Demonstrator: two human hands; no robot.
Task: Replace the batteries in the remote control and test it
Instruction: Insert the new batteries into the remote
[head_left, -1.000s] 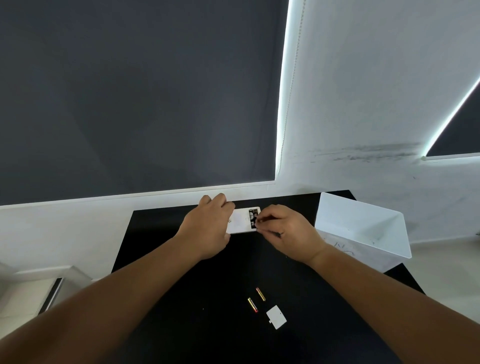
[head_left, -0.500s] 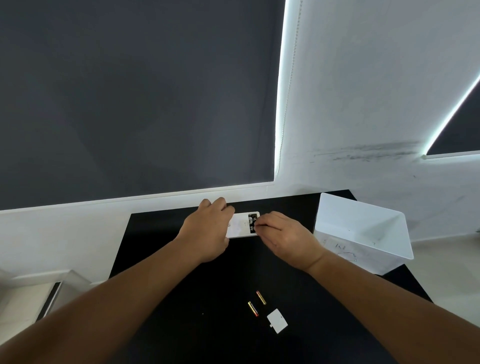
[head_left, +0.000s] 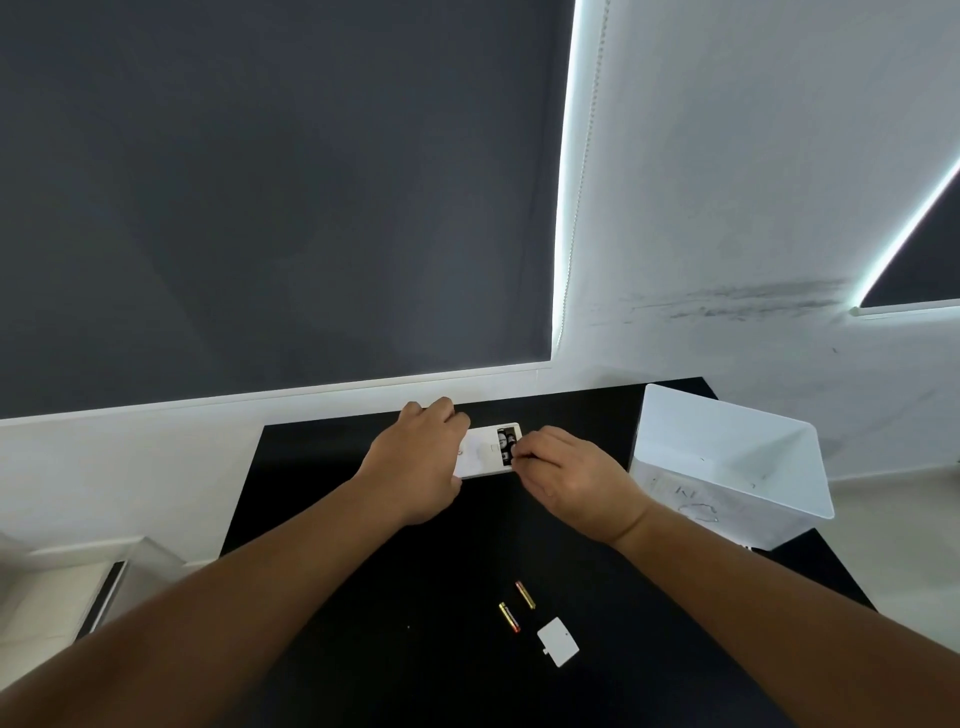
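Note:
A white remote control (head_left: 485, 453) lies face down at the far side of the black table (head_left: 363, 649). Its battery compartment (head_left: 508, 442) is uncovered and shows dark batteries inside. My left hand (head_left: 415, 462) presses down on the remote's left end and covers it. My right hand (head_left: 566, 478) has its fingertips pinched together at the compartment's right edge; what they pinch is too small to tell. Two red-and-gold batteries (head_left: 509, 617) (head_left: 525, 594) lie loose near the front, beside the white battery cover (head_left: 557, 641).
A white plastic bin (head_left: 727, 462) stands on the table's right side, close to my right wrist. A wall with a dark roller blind (head_left: 260, 182) rises just behind the table. A low white ledge (head_left: 78, 566) sits to the left, below the table.
My right hand has lowered slightly and its fingers have shifted at the compartment. The left hand stays on the remote. The loose batteries and cover have not moved.

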